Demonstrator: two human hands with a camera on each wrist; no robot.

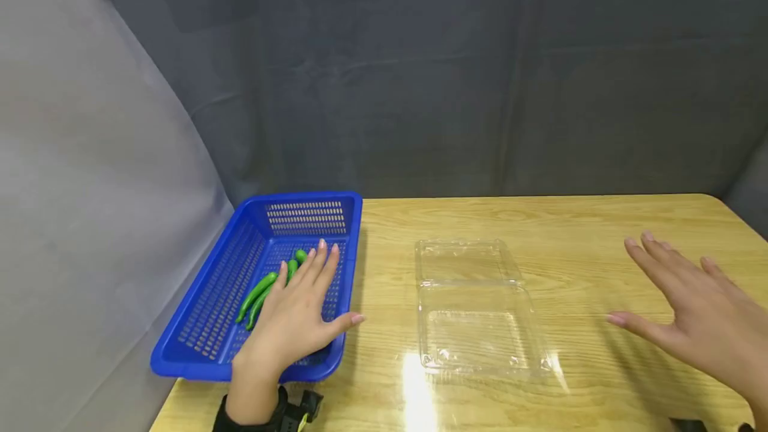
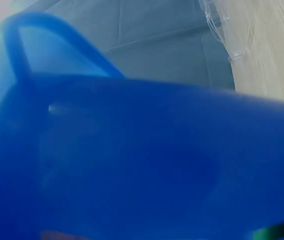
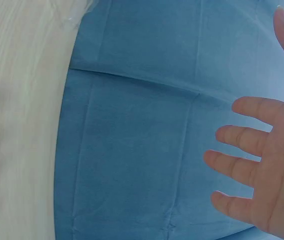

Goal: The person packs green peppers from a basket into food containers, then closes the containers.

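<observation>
A blue perforated basket (image 1: 204, 295) sits at the table's left end with green chili peppers (image 1: 259, 292) lying in it. My left hand (image 1: 297, 315) reaches into the basket, fingers straight, its fingertips right by the peppers. An open clear plastic clamshell box (image 1: 474, 305) lies in the middle of the table. My right hand (image 1: 690, 305) hovers over the table's right side with fingers spread and nothing in it; the right wrist view shows the same spread right hand (image 3: 267, 165). The left wrist view is filled by the blurred basket wall (image 2: 131, 160).
The wooden table (image 1: 588, 232) ends at the left just beyond the basket and at the right behind my right hand. A grey cloth backdrop (image 1: 420, 72) hangs behind it. A glare patch lies near the box's front edge.
</observation>
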